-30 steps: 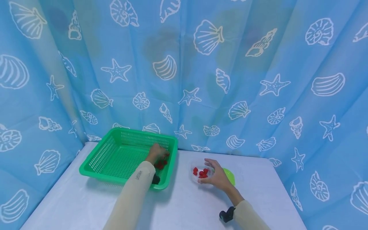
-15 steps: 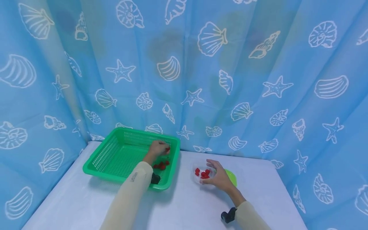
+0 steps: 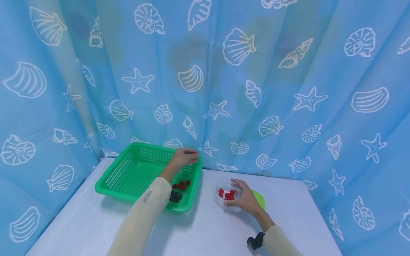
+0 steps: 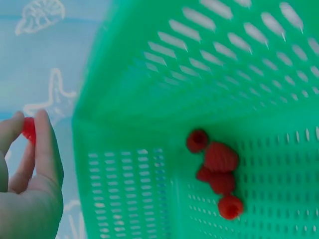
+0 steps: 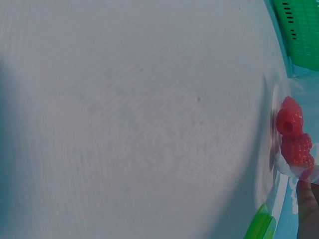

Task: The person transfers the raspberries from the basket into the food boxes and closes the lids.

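Observation:
My left hand (image 3: 182, 159) is raised at the right rim of the green basket (image 3: 101, 185). It pinches a raspberry (image 4: 29, 129) between thumb and fingertips. Below it, several raspberries (image 4: 221, 157) lie in a cluster on the basket floor. My right hand (image 3: 246, 200) holds a small clear plastic container (image 3: 219, 201), thumb on the near side and fingers on the far side. Several raspberries (image 5: 297, 148) sit inside that container, which stands to the right of the basket.
A bright green lid (image 3: 260, 200) lies just right of the container, partly behind my right hand. The table has a white cover (image 3: 205, 234). A blue curtain (image 3: 205, 89) with seashell prints hangs along its back and sides.
My left hand has lifted out of the basket, moving up and right to its rim with a raspberry. The right hand stays at the container. The head view has shifted slightly.

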`<control>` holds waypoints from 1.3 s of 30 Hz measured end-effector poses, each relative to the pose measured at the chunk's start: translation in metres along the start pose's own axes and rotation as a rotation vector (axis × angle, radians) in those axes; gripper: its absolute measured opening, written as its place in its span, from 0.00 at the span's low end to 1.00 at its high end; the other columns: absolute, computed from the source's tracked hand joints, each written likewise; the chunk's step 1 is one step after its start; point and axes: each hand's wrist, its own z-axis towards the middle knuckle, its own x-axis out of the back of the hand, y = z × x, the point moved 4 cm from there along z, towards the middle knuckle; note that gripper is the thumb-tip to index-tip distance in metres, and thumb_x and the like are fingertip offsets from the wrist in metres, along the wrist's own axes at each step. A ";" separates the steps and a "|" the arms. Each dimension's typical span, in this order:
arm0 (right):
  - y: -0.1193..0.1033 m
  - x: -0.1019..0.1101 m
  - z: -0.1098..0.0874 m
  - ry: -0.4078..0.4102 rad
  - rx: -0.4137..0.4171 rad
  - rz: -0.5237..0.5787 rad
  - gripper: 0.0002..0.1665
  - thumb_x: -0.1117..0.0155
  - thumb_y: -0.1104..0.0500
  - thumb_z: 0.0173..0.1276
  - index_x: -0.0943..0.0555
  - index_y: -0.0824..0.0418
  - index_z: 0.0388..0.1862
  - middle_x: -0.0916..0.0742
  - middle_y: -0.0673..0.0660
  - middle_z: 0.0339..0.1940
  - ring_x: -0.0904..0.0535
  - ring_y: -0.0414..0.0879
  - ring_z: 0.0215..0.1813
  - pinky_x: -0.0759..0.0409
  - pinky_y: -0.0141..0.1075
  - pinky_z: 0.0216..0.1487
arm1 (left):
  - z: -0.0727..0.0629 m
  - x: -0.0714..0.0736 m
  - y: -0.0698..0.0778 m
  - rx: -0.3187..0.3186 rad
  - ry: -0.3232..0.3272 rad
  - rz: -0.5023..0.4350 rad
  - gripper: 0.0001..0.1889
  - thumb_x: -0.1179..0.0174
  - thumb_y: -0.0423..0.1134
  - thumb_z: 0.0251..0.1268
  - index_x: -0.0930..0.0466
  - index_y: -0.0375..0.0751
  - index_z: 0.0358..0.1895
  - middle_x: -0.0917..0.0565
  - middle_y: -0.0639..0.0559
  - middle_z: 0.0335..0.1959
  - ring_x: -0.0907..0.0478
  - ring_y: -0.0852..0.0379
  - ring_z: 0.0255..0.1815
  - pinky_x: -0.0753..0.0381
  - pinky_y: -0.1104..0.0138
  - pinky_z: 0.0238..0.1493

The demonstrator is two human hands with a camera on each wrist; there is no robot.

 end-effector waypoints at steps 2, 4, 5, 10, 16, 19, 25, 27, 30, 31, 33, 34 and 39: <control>-0.001 0.000 0.000 -0.003 -0.001 0.000 0.62 0.14 0.44 0.36 0.35 0.44 0.72 0.26 0.48 0.67 0.33 0.51 0.69 0.22 0.56 0.54 | -0.002 -0.004 0.005 -0.029 -0.003 -0.001 0.19 0.37 0.32 0.66 0.24 0.27 0.57 0.20 0.35 0.53 0.19 0.44 0.53 0.24 0.52 0.59; -0.001 0.000 -0.001 -0.004 -0.006 0.003 0.62 0.14 0.45 0.36 0.35 0.44 0.72 0.26 0.49 0.67 0.33 0.51 0.69 0.22 0.56 0.54 | -0.004 -0.009 0.008 -0.059 0.003 0.029 0.18 0.35 0.34 0.64 0.22 0.29 0.55 0.19 0.37 0.52 0.19 0.44 0.53 0.25 0.51 0.60; -0.002 0.000 -0.001 -0.004 -0.008 0.002 0.62 0.14 0.45 0.36 0.35 0.44 0.72 0.26 0.48 0.67 0.33 0.51 0.69 0.22 0.56 0.54 | -0.005 -0.011 0.010 -0.078 0.010 0.059 0.17 0.35 0.35 0.64 0.20 0.31 0.54 0.19 0.39 0.51 0.19 0.45 0.53 0.24 0.51 0.59; -0.002 0.000 0.000 -0.002 -0.014 -0.001 0.61 0.14 0.46 0.37 0.36 0.44 0.72 0.26 0.49 0.67 0.33 0.51 0.69 0.21 0.55 0.54 | -0.011 -0.019 0.017 -0.182 0.060 0.198 0.15 0.30 0.41 0.59 0.15 0.40 0.49 0.16 0.48 0.46 0.21 0.49 0.50 0.21 0.51 0.55; 0.001 0.000 0.002 0.003 -0.016 -0.008 0.62 0.14 0.45 0.36 0.36 0.43 0.72 0.26 0.49 0.67 0.33 0.51 0.69 0.22 0.56 0.54 | -0.021 -0.032 0.026 -0.296 0.082 0.291 0.16 0.29 0.42 0.58 0.15 0.42 0.48 0.15 0.52 0.43 0.20 0.53 0.46 0.18 0.58 0.49; 0.002 -0.001 0.003 0.000 -0.013 -0.002 0.62 0.14 0.43 0.35 0.36 0.43 0.72 0.26 0.49 0.67 0.34 0.52 0.69 0.23 0.57 0.56 | -0.027 -0.039 0.029 -0.341 0.111 0.354 0.14 0.28 0.43 0.56 0.14 0.44 0.45 0.14 0.53 0.40 0.19 0.55 0.44 0.17 0.64 0.44; 0.003 -0.002 0.003 -0.008 -0.004 0.006 0.62 0.15 0.43 0.36 0.36 0.43 0.72 0.26 0.49 0.67 0.33 0.51 0.69 0.24 0.58 0.57 | -0.038 -0.055 0.026 -0.428 0.093 0.393 0.16 0.28 0.40 0.57 0.15 0.42 0.48 0.15 0.53 0.43 0.17 0.57 0.45 0.17 0.68 0.44; 0.003 -0.002 0.002 -0.011 -0.001 0.011 0.61 0.14 0.44 0.37 0.36 0.42 0.71 0.26 0.48 0.67 0.33 0.50 0.69 0.24 0.58 0.57 | -0.040 -0.061 0.022 -0.435 0.069 0.379 0.17 0.29 0.40 0.57 0.16 0.42 0.50 0.15 0.53 0.43 0.17 0.57 0.45 0.17 0.68 0.44; 0.002 -0.001 0.002 -0.009 0.004 0.012 0.60 0.14 0.45 0.38 0.36 0.42 0.71 0.26 0.49 0.67 0.33 0.50 0.68 0.24 0.58 0.57 | -0.044 -0.070 0.016 -0.462 0.038 0.366 0.17 0.29 0.39 0.58 0.16 0.42 0.51 0.16 0.54 0.44 0.17 0.58 0.45 0.17 0.68 0.45; 0.002 -0.001 0.001 -0.009 0.004 0.012 0.60 0.14 0.45 0.38 0.36 0.42 0.71 0.26 0.49 0.67 0.33 0.50 0.68 0.24 0.58 0.57 | -0.046 -0.073 0.014 -0.474 0.033 0.368 0.17 0.29 0.39 0.58 0.16 0.42 0.51 0.16 0.54 0.44 0.17 0.59 0.46 0.17 0.68 0.45; 0.001 -0.001 0.001 -0.006 0.005 0.009 0.60 0.14 0.46 0.38 0.36 0.43 0.71 0.26 0.49 0.67 0.33 0.50 0.68 0.24 0.58 0.57 | -0.050 -0.080 0.010 -0.507 0.025 0.388 0.16 0.29 0.38 0.58 0.16 0.42 0.50 0.16 0.54 0.44 0.17 0.59 0.46 0.17 0.68 0.46; 0.001 -0.001 0.001 -0.005 0.005 0.006 0.61 0.14 0.46 0.38 0.36 0.43 0.72 0.26 0.49 0.67 0.32 0.51 0.68 0.24 0.58 0.57 | -0.052 -0.083 0.009 -0.524 0.026 0.398 0.16 0.29 0.38 0.58 0.16 0.43 0.50 0.15 0.54 0.44 0.17 0.59 0.46 0.18 0.68 0.46; 0.001 -0.002 0.001 0.000 0.007 0.011 0.60 0.14 0.46 0.38 0.35 0.42 0.71 0.26 0.50 0.67 0.32 0.51 0.68 0.24 0.58 0.57 | -0.061 -0.099 -0.005 -0.536 0.040 0.506 0.16 0.28 0.40 0.57 0.17 0.49 0.50 0.16 0.58 0.45 0.17 0.61 0.47 0.19 0.71 0.46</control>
